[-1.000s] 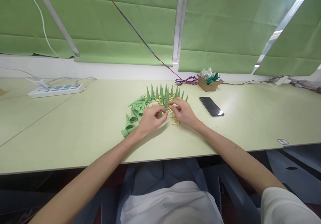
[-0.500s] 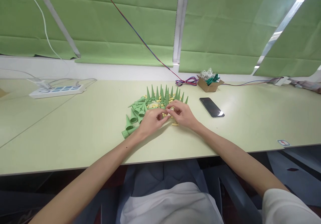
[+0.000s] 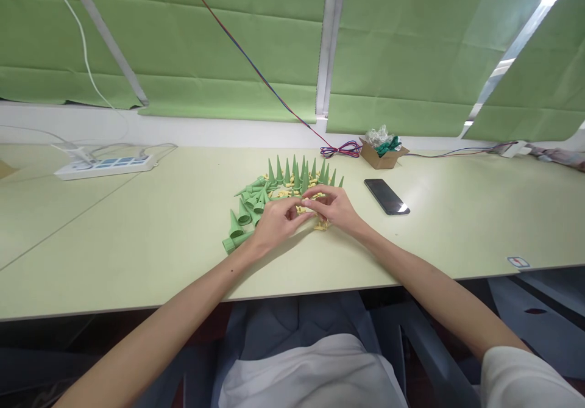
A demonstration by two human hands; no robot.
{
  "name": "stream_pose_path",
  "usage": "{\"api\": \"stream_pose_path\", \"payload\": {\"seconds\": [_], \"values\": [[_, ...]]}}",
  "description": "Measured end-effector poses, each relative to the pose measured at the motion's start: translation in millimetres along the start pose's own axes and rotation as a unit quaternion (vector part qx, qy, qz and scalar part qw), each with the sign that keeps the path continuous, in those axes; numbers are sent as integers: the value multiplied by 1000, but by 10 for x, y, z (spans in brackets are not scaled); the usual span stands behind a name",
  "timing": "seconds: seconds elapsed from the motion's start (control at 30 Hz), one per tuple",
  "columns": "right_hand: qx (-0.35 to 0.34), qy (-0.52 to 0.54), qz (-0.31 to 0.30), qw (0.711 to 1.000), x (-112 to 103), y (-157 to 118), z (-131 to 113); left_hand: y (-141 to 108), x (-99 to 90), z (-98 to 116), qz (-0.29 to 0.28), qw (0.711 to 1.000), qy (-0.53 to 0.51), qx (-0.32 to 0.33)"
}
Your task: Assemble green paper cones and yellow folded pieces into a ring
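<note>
My left hand and my right hand meet over the table, fingertips pinched close together. Whatever sits between the fingers is too small and too covered to make out. Just beyond them, several green plastic cones stand upright in a cluster. To the left of my left hand, more green cones lie on their sides or tilt. Small yellow plastic pieces are scattered among the cones and below my right hand.
A black phone lies to the right. Behind it are a small cardboard box with crumpled plastic and a coiled red-blue wire. At the left rests a white power strip with cables. The table's front edge runs below my forearms.
Both hands stay together in nearly the same place, with only small finger shifts. The cones and yellow pieces look unmoved.
</note>
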State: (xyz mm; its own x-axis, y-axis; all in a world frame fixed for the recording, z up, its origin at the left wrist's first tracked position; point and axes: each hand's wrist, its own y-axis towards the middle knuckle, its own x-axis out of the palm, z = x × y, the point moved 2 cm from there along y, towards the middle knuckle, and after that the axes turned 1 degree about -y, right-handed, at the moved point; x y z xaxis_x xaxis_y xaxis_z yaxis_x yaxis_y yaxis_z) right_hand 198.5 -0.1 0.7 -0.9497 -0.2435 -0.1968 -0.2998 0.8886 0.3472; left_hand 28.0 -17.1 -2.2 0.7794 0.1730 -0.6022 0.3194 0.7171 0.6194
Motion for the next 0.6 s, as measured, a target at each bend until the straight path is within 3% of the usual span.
{"api": "stream_pose_path", "payload": {"seconds": [0.3,0.6], "values": [[23,15,-2,1000,0,0,30,-13,7,8,-5,1000,17,16],[-22,-15,36,999,5,6,36,-24,15,-18,0,999,20,28]]}}
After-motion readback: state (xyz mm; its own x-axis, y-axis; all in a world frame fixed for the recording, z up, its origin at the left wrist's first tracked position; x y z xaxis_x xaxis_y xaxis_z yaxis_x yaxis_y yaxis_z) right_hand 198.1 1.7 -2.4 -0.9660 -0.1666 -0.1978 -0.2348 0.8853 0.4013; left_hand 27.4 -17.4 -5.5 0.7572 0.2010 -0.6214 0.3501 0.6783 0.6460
